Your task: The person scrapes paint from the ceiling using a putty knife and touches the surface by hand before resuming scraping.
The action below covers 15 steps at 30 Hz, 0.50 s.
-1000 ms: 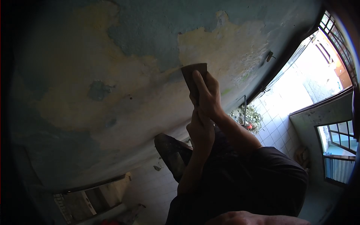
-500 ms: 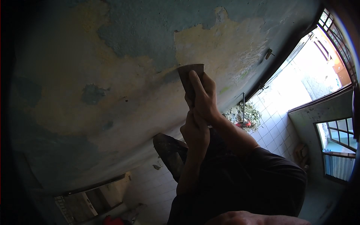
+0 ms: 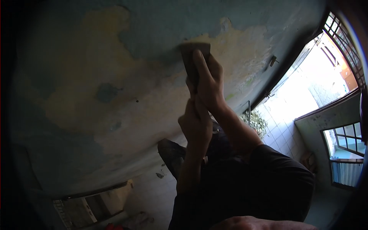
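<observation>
A wide-bladed scraper [image 3: 188, 56] points up against the wall [image 3: 153, 86], its blade edge at the border between blue-green paint and a bare yellowish patch. My right hand [image 3: 210, 84] is closed round it, with the thumb laid along the blade. Just below, my left hand [image 3: 196, 124] is closed at the lower end of the scraper, touching the right hand. Most of the handle is hidden by my fingers.
On the right, a bright doorway [image 3: 297, 92] opens onto a tiled floor [image 3: 281, 138]. A heap of leaf-like debris [image 3: 257, 123] lies at the wall's foot. A barred window [image 3: 347, 142] is farther right. A small fitting [image 3: 273, 61] sticks out of the wall.
Both hands have moved upward in view with the scraper, and its blade now meets the wall higher up. The grip looks the same. The view has shifted slightly.
</observation>
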Motion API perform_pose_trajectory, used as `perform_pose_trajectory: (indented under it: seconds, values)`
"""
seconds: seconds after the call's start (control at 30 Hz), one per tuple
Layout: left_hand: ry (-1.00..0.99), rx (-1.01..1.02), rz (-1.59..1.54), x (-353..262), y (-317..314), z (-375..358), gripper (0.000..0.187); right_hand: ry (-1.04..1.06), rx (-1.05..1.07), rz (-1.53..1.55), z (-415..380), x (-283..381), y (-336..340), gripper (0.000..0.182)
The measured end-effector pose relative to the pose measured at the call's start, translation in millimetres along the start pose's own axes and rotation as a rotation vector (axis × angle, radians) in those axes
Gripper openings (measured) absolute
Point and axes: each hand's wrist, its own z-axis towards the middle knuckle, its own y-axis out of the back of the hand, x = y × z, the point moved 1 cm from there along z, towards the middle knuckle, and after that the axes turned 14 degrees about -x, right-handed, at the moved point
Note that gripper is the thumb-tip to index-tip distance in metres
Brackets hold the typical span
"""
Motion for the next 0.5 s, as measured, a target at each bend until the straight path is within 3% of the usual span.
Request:
perform_pose_trajectory:
  seconds: [0.13,0.2,0.4,0.5]
  values:
    - [0.031,0.0,-0.007,23.5,0.0,-30.4,0.03,-0.03,0.017,-0.026,-7.2,-30.3,28.3,0.033]
    - [0.256,0.163,0.003,28.1,4.4,-43.1,0.045,-0.111,-0.016,-0.079,-13.5,-42.0,40.1,0.033]
    - [0.237,0.145,0.034,31.8,4.3,-49.2,0.044,-0.106,-0.049,-0.067,-17.0,-48.4,41.8,0.026]
    - [0.241,0.155,0.0,29.3,4.3,-45.7,0.042,-0.106,-0.013,-0.098,-14.6,-46.4,43.7,0.032]
